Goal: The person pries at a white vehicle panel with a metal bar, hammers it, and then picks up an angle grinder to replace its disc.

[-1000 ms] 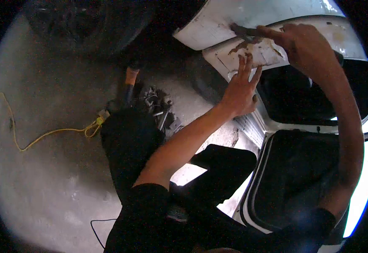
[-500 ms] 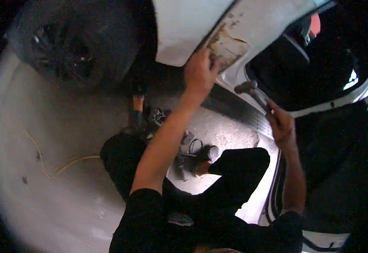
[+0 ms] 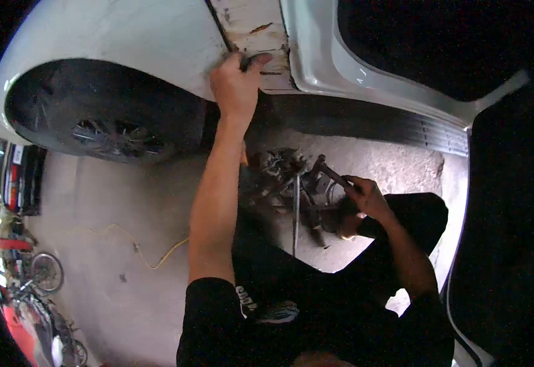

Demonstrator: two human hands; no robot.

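My left hand (image 3: 237, 82) is raised against the white car body (image 3: 144, 37), its fingers curled on the lower edge of a rusty, chipped panel strip (image 3: 253, 30) beside the wheel arch. My right hand (image 3: 368, 197) is low, over the floor, shut on the handle of a hammer (image 3: 331, 174) whose head points left toward a pile of metal tools (image 3: 282, 177). My dark-clothed legs fill the bottom middle.
A car wheel (image 3: 111, 131) sits in the arch at left. A dark ribbed sill (image 3: 395, 125) runs right below the open door frame. A yellow cable (image 3: 150, 254) lies on the concrete floor. A bicycle (image 3: 40, 272) stands at far left.
The view swung left. My right hand dropped with the hammer from the door opening down to the tool pile. My left hand stays on the rusty panel edge.
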